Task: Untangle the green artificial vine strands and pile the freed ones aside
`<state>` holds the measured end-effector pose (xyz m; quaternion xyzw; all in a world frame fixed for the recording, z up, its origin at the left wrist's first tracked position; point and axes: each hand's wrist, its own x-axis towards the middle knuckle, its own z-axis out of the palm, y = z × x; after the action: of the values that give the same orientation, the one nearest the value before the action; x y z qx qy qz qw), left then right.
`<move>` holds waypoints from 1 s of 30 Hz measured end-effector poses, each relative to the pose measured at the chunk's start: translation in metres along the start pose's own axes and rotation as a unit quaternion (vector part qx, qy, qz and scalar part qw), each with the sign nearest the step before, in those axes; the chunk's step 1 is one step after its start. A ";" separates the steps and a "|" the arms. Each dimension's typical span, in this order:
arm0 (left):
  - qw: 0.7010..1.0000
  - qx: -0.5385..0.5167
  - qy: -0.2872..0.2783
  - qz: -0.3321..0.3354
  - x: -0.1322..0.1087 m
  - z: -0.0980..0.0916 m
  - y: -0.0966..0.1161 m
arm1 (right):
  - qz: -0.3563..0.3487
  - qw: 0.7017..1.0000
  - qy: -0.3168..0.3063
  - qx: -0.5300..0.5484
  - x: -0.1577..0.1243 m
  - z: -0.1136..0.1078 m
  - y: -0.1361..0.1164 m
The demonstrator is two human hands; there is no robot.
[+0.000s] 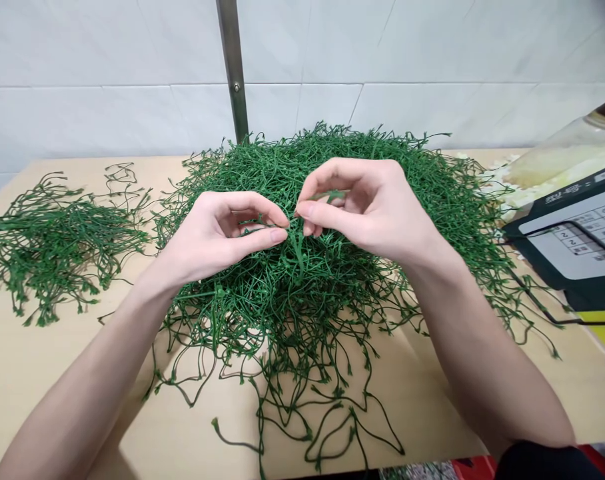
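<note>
A big tangled heap of thin green artificial flower stems (262, 293) with small flared ends spreads over the table. Both hands are raised just above its middle, fingertips close together. My left hand (217, 230) pinches thumb to forefinger, and a bit of green stem shows inside its curled fingers. Opposite it, my right hand (367, 207) is also closed in a pinch, with a green flared stem end showing between its fingers. Exactly where the held stems run is hard to follow against the heap behind.
A smaller bundle of green stems (52, 240) lies at the left on the wooden table (107, 360). Loose stems trail toward the front edge. On the right are a dark box with a printed label (577, 227) and white petal-like pieces (502, 180). A metal post (231, 67) stands against the tiled wall.
</note>
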<state>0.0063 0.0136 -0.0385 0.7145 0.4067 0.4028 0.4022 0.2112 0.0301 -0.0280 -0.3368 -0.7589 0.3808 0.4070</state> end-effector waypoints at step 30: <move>0.984 -0.078 -0.111 -0.117 -0.002 -0.004 -0.004 | -0.111 0.944 -0.102 -0.293 -0.003 -0.008 0.003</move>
<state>0.0010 0.0141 -0.0407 0.6684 0.4081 0.3017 0.5438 0.2204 0.0314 -0.0284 -0.3148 -0.9068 0.1261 0.2506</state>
